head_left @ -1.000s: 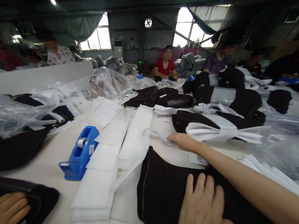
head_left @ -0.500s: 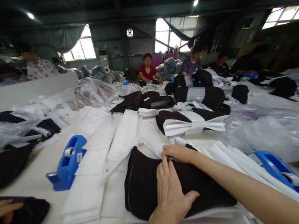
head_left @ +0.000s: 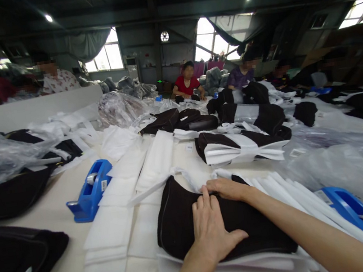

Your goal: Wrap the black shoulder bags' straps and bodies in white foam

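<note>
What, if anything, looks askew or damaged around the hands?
Nothing looks clearly damaged. The white sheets left of the black bag overlap in uneven steps, so that stack looks slightly askew.

Workshop, probably: dark bags point(head_left: 240, 212), co-workers point(head_left: 188, 85)

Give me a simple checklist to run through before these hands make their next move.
1. Left hand steadying the black bag: ok, it lies palm down on the front, thumb spread.
2. Right hand in position: ok, it is at the bag's upper edge.
3. Right hand's grip secure: cannot tell, what it pinches is hidden.
4. Surface under the bag bare: not ok, white sheets stick out along its near edge.
5. Tape loaded in the blue dispenser at the picture's left: ok, a roll shows in it.
</note>
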The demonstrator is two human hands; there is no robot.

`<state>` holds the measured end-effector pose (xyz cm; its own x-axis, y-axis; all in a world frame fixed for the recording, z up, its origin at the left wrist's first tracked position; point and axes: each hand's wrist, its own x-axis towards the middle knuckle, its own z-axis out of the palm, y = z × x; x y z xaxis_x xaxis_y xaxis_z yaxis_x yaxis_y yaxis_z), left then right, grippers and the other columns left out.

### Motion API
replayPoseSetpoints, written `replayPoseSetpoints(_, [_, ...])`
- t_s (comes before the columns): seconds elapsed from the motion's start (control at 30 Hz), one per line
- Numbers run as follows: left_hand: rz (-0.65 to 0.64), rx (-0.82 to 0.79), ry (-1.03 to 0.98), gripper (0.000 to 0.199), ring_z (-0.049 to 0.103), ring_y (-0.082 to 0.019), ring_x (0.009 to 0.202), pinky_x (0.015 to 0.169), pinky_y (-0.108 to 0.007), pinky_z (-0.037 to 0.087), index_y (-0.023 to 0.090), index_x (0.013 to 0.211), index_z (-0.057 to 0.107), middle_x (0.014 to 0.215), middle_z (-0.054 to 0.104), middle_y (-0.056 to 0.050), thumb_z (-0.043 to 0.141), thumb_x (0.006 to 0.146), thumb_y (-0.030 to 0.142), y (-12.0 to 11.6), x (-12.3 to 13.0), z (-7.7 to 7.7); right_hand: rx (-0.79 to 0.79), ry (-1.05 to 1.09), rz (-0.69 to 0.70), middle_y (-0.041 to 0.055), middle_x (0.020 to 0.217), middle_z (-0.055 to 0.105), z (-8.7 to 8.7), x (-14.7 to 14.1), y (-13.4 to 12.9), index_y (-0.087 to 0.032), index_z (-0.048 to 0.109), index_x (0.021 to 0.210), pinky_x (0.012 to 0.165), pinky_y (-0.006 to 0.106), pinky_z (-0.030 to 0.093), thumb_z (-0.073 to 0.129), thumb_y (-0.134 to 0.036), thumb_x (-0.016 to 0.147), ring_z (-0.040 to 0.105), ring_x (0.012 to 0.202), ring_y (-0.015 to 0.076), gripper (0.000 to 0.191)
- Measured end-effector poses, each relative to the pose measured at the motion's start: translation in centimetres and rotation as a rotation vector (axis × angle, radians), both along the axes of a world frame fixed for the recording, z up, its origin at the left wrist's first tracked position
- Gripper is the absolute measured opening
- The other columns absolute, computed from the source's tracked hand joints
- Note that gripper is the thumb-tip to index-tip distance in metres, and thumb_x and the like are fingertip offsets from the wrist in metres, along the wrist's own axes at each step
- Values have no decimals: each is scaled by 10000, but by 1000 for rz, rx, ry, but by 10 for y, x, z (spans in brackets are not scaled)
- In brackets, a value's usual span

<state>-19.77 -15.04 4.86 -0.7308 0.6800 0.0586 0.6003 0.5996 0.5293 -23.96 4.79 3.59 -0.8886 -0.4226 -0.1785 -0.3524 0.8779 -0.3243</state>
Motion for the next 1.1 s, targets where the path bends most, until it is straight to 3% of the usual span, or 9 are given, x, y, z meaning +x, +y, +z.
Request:
replayPoseSetpoints(0.17, [-15,-2,-12,905,412,-373,1333,1130,-540,331,129,1324,511,1596,280,-194,778,610,618,0,2,0,45,-225,-154,100,1094,730,18,-17,-9,-169,724,1069,902,303,474,437,-84,841,656,1027,219,376])
replayPoseSetpoints(0.27, [-10,6,-12,918,401,-378,1337,1142,-541,312,117,1345,499,1570,321,-203,772,624,615,0,2,-1,109,-259,-243,173,1020,734,27,-32,-22,-117,744,916,842,349,487,443,-259,918,678,956,276,333])
replayPoseSetpoints(0.37, [16,28,-28,961,412,-372,1323,1151,-524,307,106,1367,486,1492,422,-201,792,604,604,0,1,-2,134,-220,-307,192,1057,719,29,-35,-32,-120,731,983,816,366,480,486,-359,919,671,986,305,348])
replayPoseSetpoints(0.53, [47,24,-65,977,405,-373,1341,1148,-504,323,119,1355,504,1538,348,-204,834,554,570,2,-1,2,-15,-155,-236,60,1002,726,20,-19,-31,-195,690,1058,812,268,456,504,-156,859,650,931,193,274])
replayPoseSetpoints(0.67, [31,-42,-78,1011,452,-383,1306,1122,-513,354,116,1349,519,1580,282,-230,848,522,595,3,-6,8,-211,-196,-139,31,911,713,8,-17,-20,-185,711,952,812,261,455,467,-90,804,626,884,178,300])
replayPoseSetpoints(0.77, [-7,-105,-84,1083,391,-413,1371,1148,-561,299,114,1384,493,1567,309,-250,822,516,670,4,-14,11,-283,-266,-150,13,913,711,2,-22,-16,-189,717,909,842,269,456,482,-65,735,619,898,178,318])
replayPoseSetpoints(0.9, [-78,-137,-74,1110,359,-414,1401,1172,-592,239,107,1394,486,1529,378,-257,750,541,765,5,-22,12,-330,-278,-343,10,875,709,-1,-25,-15,-176,701,858,840,259,469,501,-56,714,626,883,169,274])
replayPoseSetpoints(1.1, [-56,-142,-12,971,446,-410,1318,1136,-607,290,136,1301,565,1354,559,-216,714,587,777,6,-19,9,-189,-118,-701,103,954,704,-4,-32,-9,-117,649,1042,759,257,466,451,-92,816,645,860,184,302])
